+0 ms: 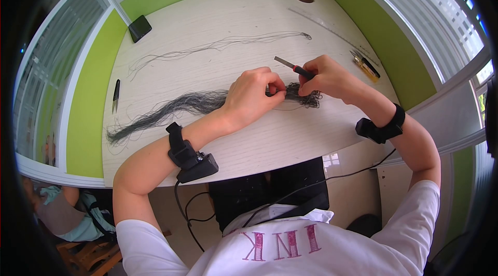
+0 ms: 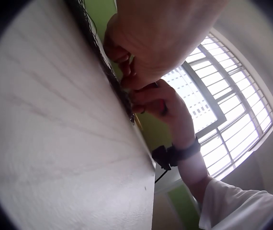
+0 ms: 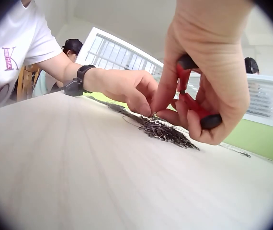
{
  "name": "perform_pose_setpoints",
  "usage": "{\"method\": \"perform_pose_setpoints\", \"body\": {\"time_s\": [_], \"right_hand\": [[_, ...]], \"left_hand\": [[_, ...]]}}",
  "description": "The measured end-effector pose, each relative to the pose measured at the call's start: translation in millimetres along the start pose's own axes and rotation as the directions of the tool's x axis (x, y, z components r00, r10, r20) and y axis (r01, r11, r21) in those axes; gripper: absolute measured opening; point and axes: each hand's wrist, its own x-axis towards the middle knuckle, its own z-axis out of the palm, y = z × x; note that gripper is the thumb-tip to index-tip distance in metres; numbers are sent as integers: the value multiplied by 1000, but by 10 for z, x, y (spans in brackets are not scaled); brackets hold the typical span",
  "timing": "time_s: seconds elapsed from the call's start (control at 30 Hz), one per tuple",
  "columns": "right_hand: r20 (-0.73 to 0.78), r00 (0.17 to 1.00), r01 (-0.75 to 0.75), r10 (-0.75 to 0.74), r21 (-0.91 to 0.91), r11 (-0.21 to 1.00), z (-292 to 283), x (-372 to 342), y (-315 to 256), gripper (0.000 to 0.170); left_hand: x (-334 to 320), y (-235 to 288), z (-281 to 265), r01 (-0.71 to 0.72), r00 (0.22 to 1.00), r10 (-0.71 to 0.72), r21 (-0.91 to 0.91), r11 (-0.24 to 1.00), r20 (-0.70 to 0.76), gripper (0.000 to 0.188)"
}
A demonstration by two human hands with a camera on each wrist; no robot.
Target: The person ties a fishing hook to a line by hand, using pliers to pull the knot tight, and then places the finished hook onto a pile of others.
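Observation:
A long bundle of thin dark strands [image 1: 192, 102] lies across the table, its right end a tangle of small loops [image 3: 167, 134]. My left hand [image 1: 254, 92] pinches the bundle just left of those loops, thumb and forefinger close together. With curled fingers my right hand [image 1: 329, 79] holds a tool with a red-and-black handle [image 3: 194, 103] and a flat metal blade [image 1: 283, 61] that points up and left. The right thumb and forefinger meet at the strands beside the left fingertips, as the right wrist view shows. In the left wrist view the left hand [image 2: 151, 43] partly covers the right.
Behind the bundle lies a thinner group of loose strands [image 1: 218, 45]. Black-handled tweezers [image 1: 116, 97] and a black box [image 1: 139, 28] are at the left. A clear ruler [image 1: 327, 29] and yellow-handled tools [image 1: 365, 66] lie at the right, by green partitions [image 1: 363, 32]. A cable [image 1: 332, 176] crosses my lap.

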Motion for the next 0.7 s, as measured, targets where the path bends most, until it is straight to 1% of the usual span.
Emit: {"method": "perform_pose_setpoints", "body": {"time_s": [0.27, 0.33, 0.37, 0.43, 0.47, 0.5, 0.53, 0.6, 0.7], "right_hand": [[45, 999, 23, -29, 122, 992, 54, 27, 19, 14], [43, 998, 38, -44, 137, 990, 35, 35, 26, 14], [37, 999, 31, -37, 149, 988, 6, 22, 9, 14], [30, 999, 25, -30, 162, 986, -29, 0, -11, 14], [29, 999, 9, -15, 200, 980, -39, -10, -17, 14], [29, 1000, -6, -1, 238, 971, -45, -14, -17, 14], [29, 1000, -6, 0, 238, 971, -46, -10, -6, 14], [46, 999, -18, 5, 282, 959, -41, 4, 21, 14], [50, 999, -24, 9, 298, 954, -30, -1, 16, 14]], "left_hand": [[32, 7, 22, -22, 999, 19, -68, 997, -41, 11], [29, 32, 7, 35, 996, -43, -97, 995, -77, 12], [26, 50, -4, 34, 996, -42, -97, 995, -75, 12], [16, 78, -26, 26, 995, -44, -176, 984, -95, 14], [8, 86, -31, 27, 995, -44, -176, 984, -94, 14], [-2, 93, -35, -4, 997, -8, -163, 987, -72, 13], [-7, 96, -36, -35, 998, 28, -150, 988, -50, 12], [-4, 89, -15, -41, 999, 35, -154, 987, -39, 12], [0, 63, 8, -51, 998, 47, -152, 987, -31, 11]]}}
